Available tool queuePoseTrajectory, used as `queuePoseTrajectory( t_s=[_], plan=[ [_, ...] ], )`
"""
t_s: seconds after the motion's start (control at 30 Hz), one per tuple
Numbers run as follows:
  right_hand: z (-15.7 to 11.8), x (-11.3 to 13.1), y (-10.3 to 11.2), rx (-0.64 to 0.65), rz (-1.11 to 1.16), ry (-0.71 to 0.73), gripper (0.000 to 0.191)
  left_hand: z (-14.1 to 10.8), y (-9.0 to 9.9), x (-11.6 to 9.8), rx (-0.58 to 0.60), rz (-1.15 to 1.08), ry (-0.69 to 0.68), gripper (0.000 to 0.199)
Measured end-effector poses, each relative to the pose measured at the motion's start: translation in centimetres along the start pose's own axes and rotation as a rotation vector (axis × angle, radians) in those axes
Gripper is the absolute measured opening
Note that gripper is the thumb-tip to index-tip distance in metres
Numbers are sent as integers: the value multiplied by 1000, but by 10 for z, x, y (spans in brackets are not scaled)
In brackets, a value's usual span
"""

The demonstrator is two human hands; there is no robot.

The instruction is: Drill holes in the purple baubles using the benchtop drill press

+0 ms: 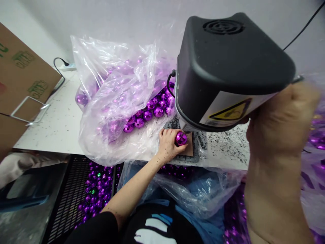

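Note:
A shiny purple faceted ball (181, 138) is gripped in the closed fingers of my left hand (169, 144). It rests on a brown board (187, 149) under a black bench drill press (236, 64), whose thin bit comes down at the ball's top. At the machine's right side my right hand (284, 112) is closed and partly blurred. A dark handle end (297, 79) shows above it, while most of its fingers are hidden behind the machine. Left of the drill press, a clear plastic bag (119, 84) spills more purple balls (152, 108) onto the white table (58, 125).
Dark shavings litter the tabletop. A cardboard box (22, 74) stands at the left with a power strip (68, 67) behind it. Below the table edge sits a black crate (67, 189) beside many purple balls (98, 189). Another person's sleeve (20, 166) shows at far left.

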State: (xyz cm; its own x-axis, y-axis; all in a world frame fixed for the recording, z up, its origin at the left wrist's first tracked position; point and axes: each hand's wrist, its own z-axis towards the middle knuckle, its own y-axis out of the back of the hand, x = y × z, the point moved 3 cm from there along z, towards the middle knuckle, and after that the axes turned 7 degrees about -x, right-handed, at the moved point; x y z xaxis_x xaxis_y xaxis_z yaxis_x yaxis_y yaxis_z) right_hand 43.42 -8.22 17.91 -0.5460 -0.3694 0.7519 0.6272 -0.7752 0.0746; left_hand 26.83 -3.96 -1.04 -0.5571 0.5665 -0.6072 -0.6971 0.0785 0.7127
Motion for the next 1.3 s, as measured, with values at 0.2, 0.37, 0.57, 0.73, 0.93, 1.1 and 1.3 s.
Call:
queuePoseTrajectory(
  t_s=[0.2, 0.37, 0.57, 0.73, 0.93, 1.1, 1.3],
  plan=[
    [-55, 13, 23, 37, -283, 53, 24, 0, 0, -1, 3, -4, 6, 43],
    [-86, -5, 27, 4, -201, 204, 11, 0, -1, -1, -4, -5, 12, 42],
    [-88, -18, 24, -35, -146, 273, 11, 1, 0, -2, 4, 4, 3, 42],
    [-88, -19, 25, -28, -135, 261, 12, -1, -2, 0, 26, 27, 8, 42],
    [-96, -30, 22, -64, -60, 291, 12, -2, -2, 1, 23, 27, 3, 40],
    [-105, -39, 19, -132, -9, 226, 17, -2, -2, 0, 14, 29, 6, 39],
    [-112, -48, 16, -190, 6, 174, 17, -2, -2, -1, 17, 30, 12, 38]
  ],
)
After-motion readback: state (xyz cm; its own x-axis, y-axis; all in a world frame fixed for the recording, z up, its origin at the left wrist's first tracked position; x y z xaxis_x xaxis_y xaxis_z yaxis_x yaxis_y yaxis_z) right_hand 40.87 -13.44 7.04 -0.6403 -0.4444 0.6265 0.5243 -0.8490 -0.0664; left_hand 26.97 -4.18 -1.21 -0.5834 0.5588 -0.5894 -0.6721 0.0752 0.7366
